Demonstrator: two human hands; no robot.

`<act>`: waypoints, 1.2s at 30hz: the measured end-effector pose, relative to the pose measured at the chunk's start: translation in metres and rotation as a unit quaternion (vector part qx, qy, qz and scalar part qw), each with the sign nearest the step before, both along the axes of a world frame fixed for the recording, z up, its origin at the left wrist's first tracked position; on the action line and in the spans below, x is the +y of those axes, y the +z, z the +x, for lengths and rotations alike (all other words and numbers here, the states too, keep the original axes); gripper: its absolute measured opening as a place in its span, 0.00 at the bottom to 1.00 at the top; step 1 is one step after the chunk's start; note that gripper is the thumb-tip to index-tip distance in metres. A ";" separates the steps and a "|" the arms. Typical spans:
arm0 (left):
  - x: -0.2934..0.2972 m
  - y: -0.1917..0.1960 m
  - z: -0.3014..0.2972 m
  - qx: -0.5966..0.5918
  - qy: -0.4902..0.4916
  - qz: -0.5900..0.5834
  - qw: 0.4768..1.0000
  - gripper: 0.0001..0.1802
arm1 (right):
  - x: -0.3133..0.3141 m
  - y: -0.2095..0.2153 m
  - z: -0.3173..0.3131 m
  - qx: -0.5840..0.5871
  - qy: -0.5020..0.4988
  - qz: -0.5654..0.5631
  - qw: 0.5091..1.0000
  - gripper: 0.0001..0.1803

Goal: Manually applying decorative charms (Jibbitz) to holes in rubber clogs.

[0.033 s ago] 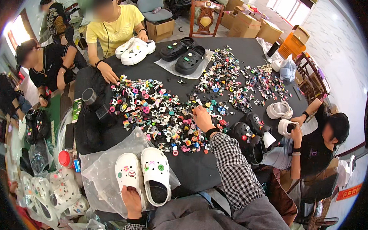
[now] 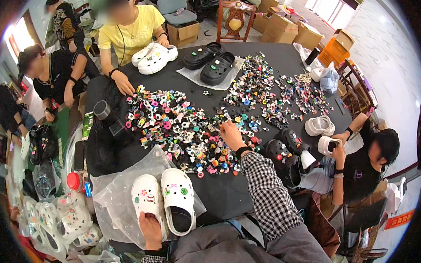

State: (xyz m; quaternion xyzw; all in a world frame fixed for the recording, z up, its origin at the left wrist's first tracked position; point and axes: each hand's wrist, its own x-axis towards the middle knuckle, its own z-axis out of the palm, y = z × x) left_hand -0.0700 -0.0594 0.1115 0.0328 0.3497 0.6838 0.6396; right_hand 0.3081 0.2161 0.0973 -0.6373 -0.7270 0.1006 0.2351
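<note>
My left hand point(image 2: 150, 230) grips the heel of a white clog point(image 2: 146, 192) decorated with small charms, a baseball one among them. The matching white clog point(image 2: 176, 189) lies close against its right side, also bearing charms. Both rest on a clear plastic bag point(image 2: 116, 195) at the near edge of the table. My right hand point(image 2: 231, 135) reaches forward into a wide heap of colourful shoe charms point(image 2: 173, 125). Its fingers are drawn together at the heap's right part, and whatever they pinch is too small to name.
Black clogs point(image 2: 217, 68) lie on plastic at the far side of the black table point(image 2: 222, 191), near a person in yellow holding white clogs point(image 2: 158, 58). More dark clogs point(image 2: 280, 151) sit right of my forearm, beside another person handling a white shoe point(image 2: 328, 145). A dark cylindrical device point(image 2: 108, 117) stands left.
</note>
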 end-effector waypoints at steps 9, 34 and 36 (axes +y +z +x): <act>0.001 -0.003 -0.002 0.016 0.000 -0.004 1.000 0.25 | -0.010 0.015 0.012 0.245 -0.051 -0.026 0.968 0.09; 0.004 0.001 0.001 0.022 -0.019 0.016 0.999 0.25 | -0.093 0.006 0.080 0.467 -0.178 -0.091 0.861 0.09; 0.003 -0.006 -0.002 0.012 -0.023 0.021 0.999 0.25 | -0.095 0.000 0.083 0.449 -0.179 -0.081 0.872 0.08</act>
